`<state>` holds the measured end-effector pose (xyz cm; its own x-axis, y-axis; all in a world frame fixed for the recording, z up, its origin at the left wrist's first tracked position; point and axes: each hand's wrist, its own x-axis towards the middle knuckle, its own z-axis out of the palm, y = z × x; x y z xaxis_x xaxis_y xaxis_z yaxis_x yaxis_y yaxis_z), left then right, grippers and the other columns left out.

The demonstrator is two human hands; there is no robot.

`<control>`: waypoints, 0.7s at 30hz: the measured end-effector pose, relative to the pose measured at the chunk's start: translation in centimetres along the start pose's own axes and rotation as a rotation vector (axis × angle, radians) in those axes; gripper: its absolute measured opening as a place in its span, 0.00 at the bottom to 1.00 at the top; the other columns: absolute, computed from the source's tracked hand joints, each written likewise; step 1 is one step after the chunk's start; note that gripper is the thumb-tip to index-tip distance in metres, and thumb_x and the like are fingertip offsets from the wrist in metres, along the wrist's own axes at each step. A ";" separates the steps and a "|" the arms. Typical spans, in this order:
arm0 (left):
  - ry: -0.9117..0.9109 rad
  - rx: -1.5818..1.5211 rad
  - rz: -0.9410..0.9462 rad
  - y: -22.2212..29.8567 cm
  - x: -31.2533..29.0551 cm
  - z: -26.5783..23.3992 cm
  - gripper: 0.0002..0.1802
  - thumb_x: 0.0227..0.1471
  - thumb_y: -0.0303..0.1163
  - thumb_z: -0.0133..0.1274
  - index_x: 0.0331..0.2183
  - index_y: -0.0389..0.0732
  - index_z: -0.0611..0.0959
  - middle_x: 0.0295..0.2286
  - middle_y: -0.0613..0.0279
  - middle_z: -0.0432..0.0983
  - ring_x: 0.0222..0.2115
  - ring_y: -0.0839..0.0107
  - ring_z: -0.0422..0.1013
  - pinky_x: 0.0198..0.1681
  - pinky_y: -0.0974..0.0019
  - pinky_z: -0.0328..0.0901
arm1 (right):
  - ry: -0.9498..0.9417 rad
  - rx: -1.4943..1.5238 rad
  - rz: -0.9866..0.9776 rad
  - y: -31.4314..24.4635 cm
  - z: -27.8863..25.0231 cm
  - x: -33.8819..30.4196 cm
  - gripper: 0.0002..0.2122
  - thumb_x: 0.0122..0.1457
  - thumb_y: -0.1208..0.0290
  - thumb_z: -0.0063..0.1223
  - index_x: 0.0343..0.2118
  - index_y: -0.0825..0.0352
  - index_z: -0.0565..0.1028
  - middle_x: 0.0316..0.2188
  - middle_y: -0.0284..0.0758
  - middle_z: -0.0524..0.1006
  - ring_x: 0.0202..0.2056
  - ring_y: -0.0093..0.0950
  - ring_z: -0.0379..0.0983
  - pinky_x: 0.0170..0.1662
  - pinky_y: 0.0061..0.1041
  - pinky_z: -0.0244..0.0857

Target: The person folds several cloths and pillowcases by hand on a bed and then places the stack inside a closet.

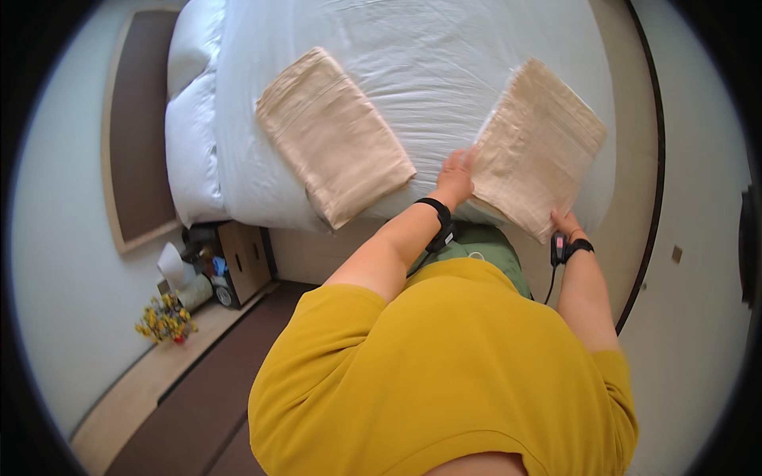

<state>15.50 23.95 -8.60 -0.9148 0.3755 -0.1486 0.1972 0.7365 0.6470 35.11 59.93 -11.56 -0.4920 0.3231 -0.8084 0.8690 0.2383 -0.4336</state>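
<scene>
Find right folded beige cloth point(540, 147) on near side of white-sheeted bed point(413, 79), lying slantwise toward right end. Locate left hand point(455, 176) at left edge of this cloth, with fingers against fabric. Cannot tell grip of left hand as clenched on edge or only resting there. Locate right hand point(567, 225) at near right edge of same cloth, with fingertips in contact. Cannot tell grip of right hand either, for fingers partly hidden and small in view. Note left folded beige cloth point(333, 139) on bed, apart from both hands, tilted opposite way, with near corner close to bed edge. See faint seam lines across its upper part. Note wrinkles in sheet between both cloths. Record black left wristband point(435, 214) and black right wristband point(562, 248), latter with small dark device and thin cable running downward. Record mustard-yellow top point(476, 357) on person, above green garment point(504, 266) beside bed. Observe white pillows point(190, 151) along left end of bed, next to brown panel point(143, 127) in pale frame. Below pillows, see wooden nightstand point(244, 263) and, farther left, yellow flowers point(167, 319).
</scene>
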 end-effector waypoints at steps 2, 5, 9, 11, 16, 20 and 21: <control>-0.213 0.188 0.492 -5.6 -1.8 -2.1 0.29 0.44 0.26 0.52 0.51 0.49 0.73 0.44 0.50 0.74 0.47 0.53 0.69 0.50 0.59 0.64 | 0.279 -0.557 0.169 -9.2 5.9 -2.0 0.35 0.50 0.53 0.60 0.57 0.70 0.61 0.52 0.47 0.68 0.52 0.42 0.67 0.54 0.41 0.61; -0.938 -0.006 0.099 -5.7 -1.6 -3.4 0.21 0.44 0.26 0.52 0.43 0.50 0.81 0.41 0.53 0.77 0.44 0.56 0.71 0.47 0.60 0.65 | 0.525 -0.789 -0.012 -12.1 7.7 -4.0 0.31 0.51 0.55 0.57 0.57 0.58 0.62 0.53 0.48 0.67 0.55 0.45 0.62 0.56 0.41 0.58; -0.498 -0.319 -0.195 -12.0 -1.9 -6.5 0.15 0.43 0.28 0.52 0.37 0.44 0.84 0.37 0.51 0.78 0.41 0.57 0.73 0.45 0.60 0.67 | 0.428 -0.964 -0.056 -14.6 11.4 -2.4 0.21 0.53 0.62 0.53 0.52 0.52 0.70 0.50 0.45 0.70 0.53 0.44 0.63 0.55 0.40 0.59; -0.158 -0.369 -0.330 -18.3 -3.0 -9.1 0.17 0.42 0.30 0.54 0.38 0.40 0.82 0.38 0.50 0.77 0.41 0.56 0.73 0.46 0.60 0.66 | 0.510 -0.815 -0.051 -18.4 14.6 -1.3 0.13 0.54 0.67 0.49 0.43 0.60 0.76 0.45 0.44 0.74 0.49 0.41 0.68 0.53 0.39 0.61; 0.233 -0.175 -0.820 -32.5 -8.6 -17.0 0.30 0.39 0.34 0.59 0.48 0.37 0.74 0.46 0.43 0.71 0.49 0.49 0.66 0.52 0.58 0.62 | 0.074 -0.449 -0.652 -29.4 25.1 -0.1 0.12 0.56 0.69 0.49 0.42 0.66 0.75 0.38 0.43 0.78 0.44 0.37 0.74 0.46 0.32 0.67; 0.409 -0.282 -1.108 -41.9 -13.0 -21.3 0.38 0.40 0.34 0.61 0.54 0.36 0.66 0.50 0.44 0.68 0.53 0.53 0.63 0.55 0.58 0.60 | -0.193 -0.408 -0.613 -32.1 37.2 1.8 0.21 0.54 0.65 0.57 0.48 0.71 0.70 0.44 0.48 0.75 0.44 0.37 0.73 0.47 0.32 0.66; 0.464 -0.441 -1.142 -43.6 -13.5 -21.9 0.41 0.41 0.34 0.61 0.55 0.36 0.63 0.51 0.45 0.67 0.54 0.55 0.63 0.55 0.60 0.60 | -0.195 -0.413 -0.609 -31.8 39.9 2.7 0.21 0.54 0.65 0.57 0.48 0.71 0.70 0.44 0.48 0.75 0.44 0.37 0.73 0.47 0.32 0.66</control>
<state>11.60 -25.56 -18.46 -0.5406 -0.6275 -0.5604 -0.8161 0.2294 0.5303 8.29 16.72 -15.81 -0.8267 -0.1337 -0.5466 0.3379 0.6588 -0.6722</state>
